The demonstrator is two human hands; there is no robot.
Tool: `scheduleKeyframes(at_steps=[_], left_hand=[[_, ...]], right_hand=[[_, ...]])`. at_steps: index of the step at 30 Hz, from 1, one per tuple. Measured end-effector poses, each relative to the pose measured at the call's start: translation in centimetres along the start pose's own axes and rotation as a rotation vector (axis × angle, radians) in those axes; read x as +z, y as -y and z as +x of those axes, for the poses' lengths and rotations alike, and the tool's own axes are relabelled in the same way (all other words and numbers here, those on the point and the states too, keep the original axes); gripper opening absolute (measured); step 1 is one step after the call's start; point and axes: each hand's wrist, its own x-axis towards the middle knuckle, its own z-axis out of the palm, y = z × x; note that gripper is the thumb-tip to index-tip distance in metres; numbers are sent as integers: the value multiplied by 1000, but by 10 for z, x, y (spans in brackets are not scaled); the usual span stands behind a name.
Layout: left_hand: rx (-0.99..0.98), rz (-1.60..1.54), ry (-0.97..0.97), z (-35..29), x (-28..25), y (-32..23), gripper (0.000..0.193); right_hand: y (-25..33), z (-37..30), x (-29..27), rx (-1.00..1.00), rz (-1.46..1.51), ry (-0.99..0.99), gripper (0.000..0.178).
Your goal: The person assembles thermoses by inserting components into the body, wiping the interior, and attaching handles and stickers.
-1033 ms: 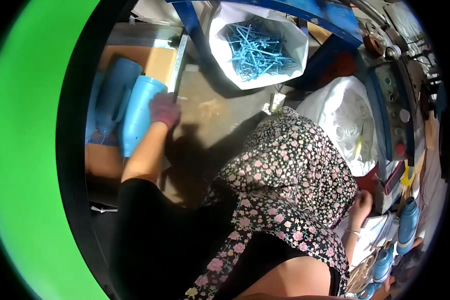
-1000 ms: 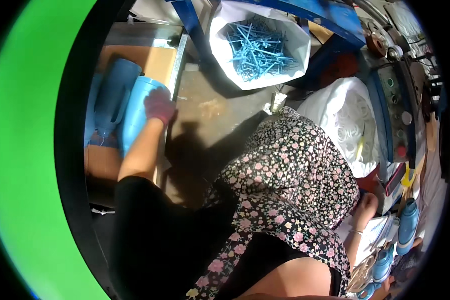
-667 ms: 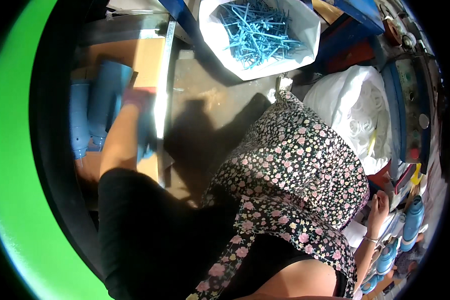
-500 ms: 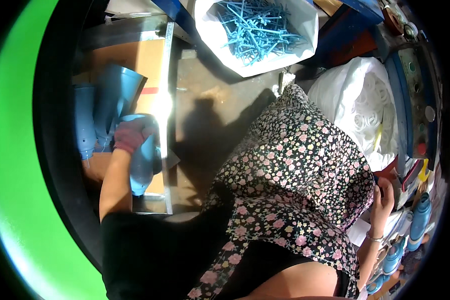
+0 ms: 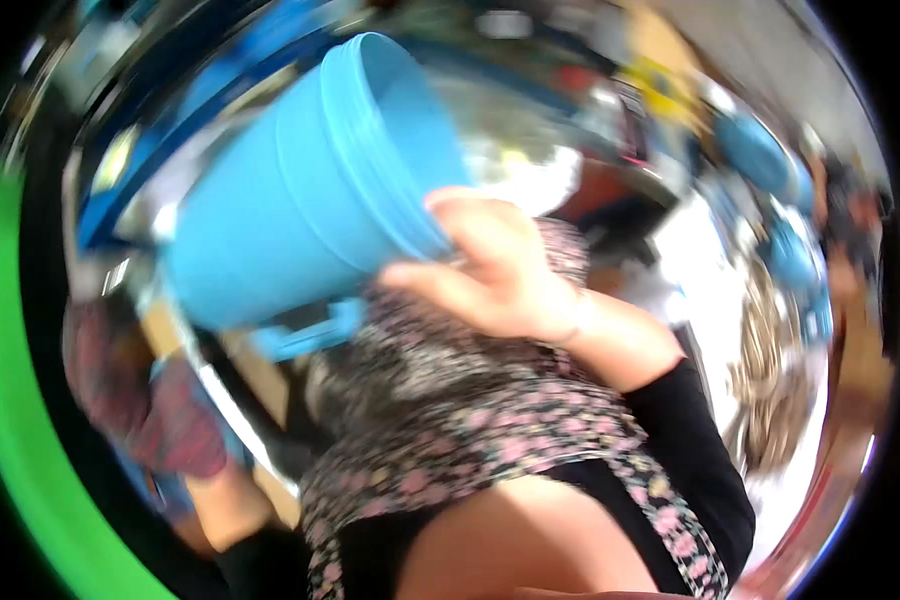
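Observation:
A large blue plastic bucket (image 5: 270,200) lies tilted in the air in front of me, with its ribbed open mouth up and to the right. My right hand (image 5: 500,265) is bare and grips it at the rim, thumb outside and fingers over the edge. A blue handle-like piece (image 5: 315,330) sticks out below the bucket's side. On the left, my left hand (image 5: 150,400) wears a dark red glove. It is apart from the bucket, thumb and fingers spread with nothing visible between them, though motion blurs it.
Below the left hand, a metal-edged frame (image 5: 225,390) and cardboard show. A blue beam (image 5: 160,150) crosses the upper left. At right are a bundle of pale cord (image 5: 760,360) and several blue containers (image 5: 790,250). A bright green curved surface (image 5: 10,400) borders the far left.
The view has swung and blurred. My right hand has come up from the far right and now holds the bucket by its rim. My left hand is off the blue container it was touching.

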Motion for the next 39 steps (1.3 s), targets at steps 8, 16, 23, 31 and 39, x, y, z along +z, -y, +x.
scheduleKeyframes(at_steps=[8,16,23,31,39], left_hand=[[-341,-858,168,7,99,30,37],[-493,-54,242,-14,58,4,46],[-408,-100,226,-9,66,12,49],[-258,-822,383,21,124,54,47],[-139,-450,151,-8,190,50,33]], right_hand=[[-3,-95,-23,340,615,-287,33],[-45,-216,-134,1047,-194,-502,33],[-78,-350,-180,980,-813,-465,28],[-68,-334,-148,770,-1092,-436,14],[10,-112,-52,600,1096,-799,16]])
